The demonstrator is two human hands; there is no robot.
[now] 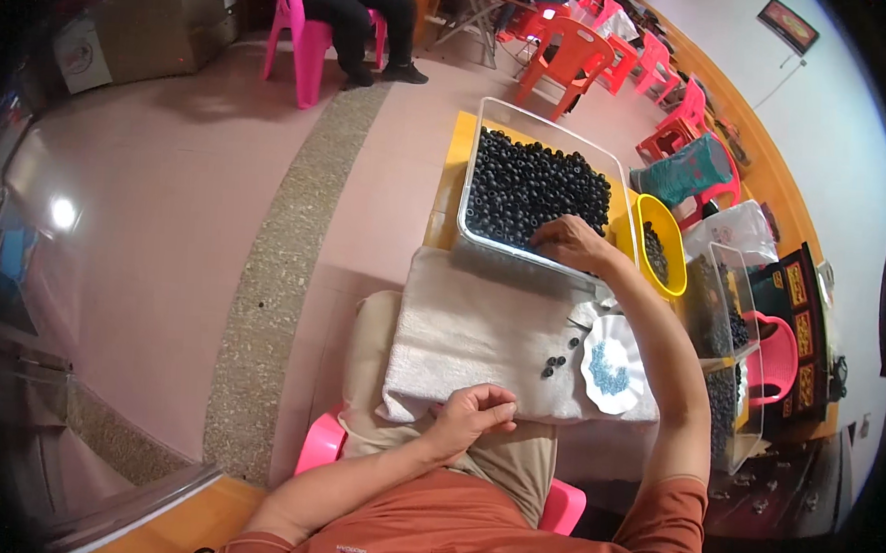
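My right hand (573, 243) reaches over the near wall of a clear plastic bin (477, 168) and touches the black beads (538, 186) heaped inside. Its fingertips are partly hidden, so their grip does not show. Above my lap, at the near edge of a white towel (461, 323), my left hand (473, 416) is closed in a pinch. Whatever it pinches, if anything, is too small to make out. Several loose black beads (555, 362) lie on the towel beside a white scalloped dish (597, 393) of tiny blue beads (610, 376).
A yellow bowl (677, 244) of dark pieces stands right of the bin. Clear boxes (735, 292) with black beads are further right. A seated person (361, 17) is at the far left, and red chairs (565, 58) stand at the back.
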